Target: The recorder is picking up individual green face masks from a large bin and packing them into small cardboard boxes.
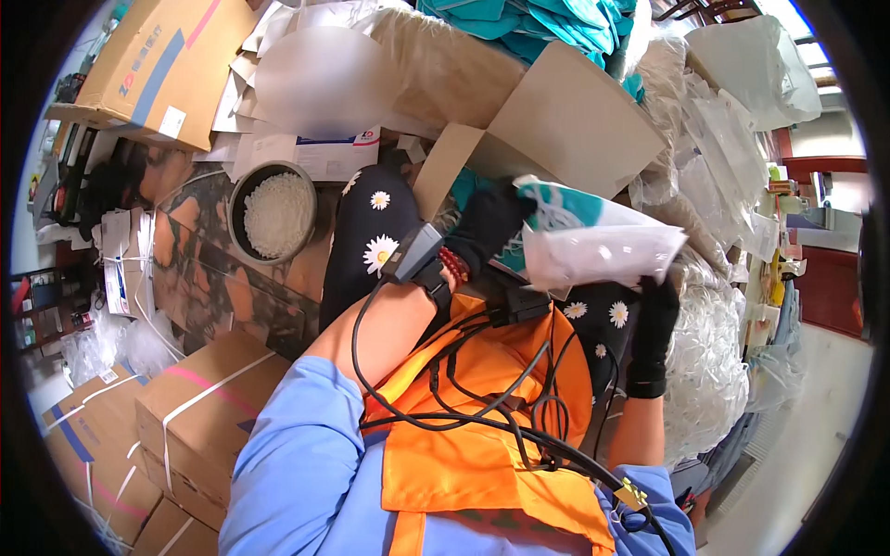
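My left hand [491, 222], in a black glove, is closed at the left end of a folded teal piece with white ties [564, 208]. The right part of that piece lies against or inside a whitish see-through plastic bag [593, 255]; I cannot tell which. My right hand [656, 315], also black-gloved, pinches the bag's lower right corner. Both hands are above my lap, just in front of an open cardboard carton [575, 120] with raised flaps. More teal fabric [464, 190] shows inside the carton, partly hidden by my left hand.
A round grey tub of white pellets [278, 213] stands on the patterned floor to the left. Strapped cardboard boxes [209, 408] are stacked at lower left; a large carton [158, 69] is at upper left. Teal pieces [547, 23] are heaped beyond, and clear plastic bags [700, 361] crowd the right.
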Motion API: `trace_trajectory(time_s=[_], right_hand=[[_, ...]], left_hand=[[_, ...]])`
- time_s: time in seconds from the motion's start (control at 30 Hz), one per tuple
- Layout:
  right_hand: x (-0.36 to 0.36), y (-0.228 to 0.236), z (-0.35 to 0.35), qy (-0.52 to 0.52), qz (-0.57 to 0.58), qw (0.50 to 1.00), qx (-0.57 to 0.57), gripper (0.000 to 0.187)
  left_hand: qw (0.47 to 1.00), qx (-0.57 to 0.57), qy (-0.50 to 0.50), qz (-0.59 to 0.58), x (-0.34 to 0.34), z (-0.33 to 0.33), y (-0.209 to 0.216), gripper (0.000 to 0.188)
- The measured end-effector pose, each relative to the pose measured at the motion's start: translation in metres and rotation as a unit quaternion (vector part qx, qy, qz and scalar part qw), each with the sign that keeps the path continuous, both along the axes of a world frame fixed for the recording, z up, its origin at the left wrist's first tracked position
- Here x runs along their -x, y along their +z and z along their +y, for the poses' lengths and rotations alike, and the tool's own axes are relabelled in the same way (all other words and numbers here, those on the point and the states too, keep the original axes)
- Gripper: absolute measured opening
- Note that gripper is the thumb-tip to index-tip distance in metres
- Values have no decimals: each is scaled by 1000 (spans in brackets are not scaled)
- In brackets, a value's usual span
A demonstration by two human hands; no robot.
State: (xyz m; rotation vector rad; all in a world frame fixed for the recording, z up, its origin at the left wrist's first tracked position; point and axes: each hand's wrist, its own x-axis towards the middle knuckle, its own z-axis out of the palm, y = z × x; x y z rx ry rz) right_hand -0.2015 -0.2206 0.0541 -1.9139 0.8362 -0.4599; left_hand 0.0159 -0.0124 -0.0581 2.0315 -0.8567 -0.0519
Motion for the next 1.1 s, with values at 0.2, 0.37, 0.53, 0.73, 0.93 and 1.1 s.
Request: trace_trajectory(time_s=[0.2,0.37,0.53,0.73,0.93,1.1], right_hand=[[46,63,-110,6,139,873,467,29],[-3,137,-222,100,320,565,754,39],[-50,140,-341,171,455,363,795,51],[-89,101,-293,-2,285,882,375,47],[-120,56,-139,-89,-166,963,195,42],[-156,-3,-10,256,-87,960,73,24]], left_hand=[[981,-22,45,188,-30,21,6,30],[975,-118,89,167,-20,20,-6,41],[964,-244,67,86,-9,22,-28,54],[936,-329,50,111,-13,19,-55,55],[868,-413,-66,269,-41,1,-97,54],[886,-275,-311,208,15,-13,-89,62]])
